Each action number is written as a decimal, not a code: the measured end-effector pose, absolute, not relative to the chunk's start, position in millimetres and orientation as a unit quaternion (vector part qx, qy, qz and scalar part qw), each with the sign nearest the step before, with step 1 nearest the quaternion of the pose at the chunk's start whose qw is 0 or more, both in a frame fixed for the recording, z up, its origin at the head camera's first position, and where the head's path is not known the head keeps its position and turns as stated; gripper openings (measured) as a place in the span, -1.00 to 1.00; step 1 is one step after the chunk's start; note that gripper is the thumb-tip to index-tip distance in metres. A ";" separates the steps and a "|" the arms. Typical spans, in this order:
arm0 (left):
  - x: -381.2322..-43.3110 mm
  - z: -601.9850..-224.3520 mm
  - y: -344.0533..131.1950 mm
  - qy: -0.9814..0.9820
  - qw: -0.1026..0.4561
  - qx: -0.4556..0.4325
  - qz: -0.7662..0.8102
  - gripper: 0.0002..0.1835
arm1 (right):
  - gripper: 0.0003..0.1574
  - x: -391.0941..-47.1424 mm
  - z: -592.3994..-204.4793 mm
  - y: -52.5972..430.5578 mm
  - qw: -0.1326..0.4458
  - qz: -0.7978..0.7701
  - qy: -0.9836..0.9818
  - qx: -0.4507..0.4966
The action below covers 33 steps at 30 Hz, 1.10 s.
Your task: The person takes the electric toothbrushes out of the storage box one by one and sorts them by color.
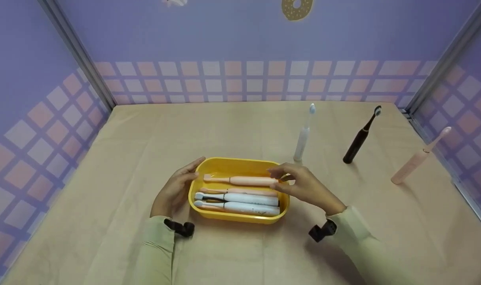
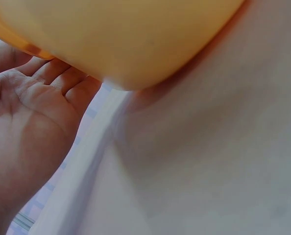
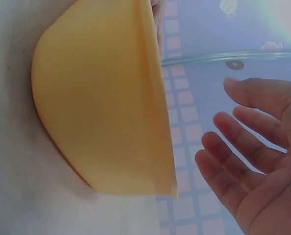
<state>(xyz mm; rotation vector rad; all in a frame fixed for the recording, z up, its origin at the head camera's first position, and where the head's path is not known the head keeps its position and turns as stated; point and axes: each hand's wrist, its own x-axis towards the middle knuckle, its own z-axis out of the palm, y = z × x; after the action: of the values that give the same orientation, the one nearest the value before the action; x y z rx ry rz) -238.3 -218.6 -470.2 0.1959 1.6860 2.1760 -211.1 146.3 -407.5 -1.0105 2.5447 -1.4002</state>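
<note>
My left hand (image 1: 176,189) holds the left end of a yellow plastic basin (image 1: 240,217), its thumb over the rim and its fingers along the outer wall. Several electric toothbrushes lie inside, heads to the left: a pink toothbrush (image 1: 252,181) at the back, another pink one partly covered, and white toothbrushes (image 1: 248,208) in front. Something dark shows beneath the white ones. Over the basin's right end hovers my right hand (image 1: 299,182), fingers loosely bent; the right wrist view shows nothing in it, apart from the basin wall (image 3: 101,98).
To the right, a white toothbrush (image 1: 302,142), a black toothbrush (image 1: 357,144) and a pink toothbrush (image 1: 410,166) stand upright on the cloth-covered table (image 1: 208,126). Purple walls with a tile pattern (image 1: 232,81) enclose the back and sides.
</note>
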 end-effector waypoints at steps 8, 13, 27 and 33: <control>-238.0 -469.9 -219.1 0.594 0.195 0.092 0.775 -0.37 | -0.60 -211.0 -410.6 130.4 0.099 -0.404 0.847 -0.330; -237.6 -469.7 -217.7 0.605 0.186 0.075 0.771 -0.38 | -0.58 -211.1 -410.5 122.2 0.125 -0.368 0.857 -0.338; -238.9 -471.0 -217.7 0.606 0.184 0.079 0.769 -0.38 | -0.62 -209.3 -411.6 109.8 0.157 -0.303 0.873 -0.348; -236.5 -468.9 -217.7 0.609 0.187 0.070 0.768 -0.38 | -0.65 -211.0 -414.0 109.3 0.153 -0.301 0.872 -0.354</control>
<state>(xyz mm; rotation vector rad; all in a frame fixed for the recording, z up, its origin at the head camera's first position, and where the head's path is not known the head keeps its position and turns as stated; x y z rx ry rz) -236.5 -217.7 -468.9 0.1963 1.7130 2.1614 -211.0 109.3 -414.0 -1.0155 2.5012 -0.8618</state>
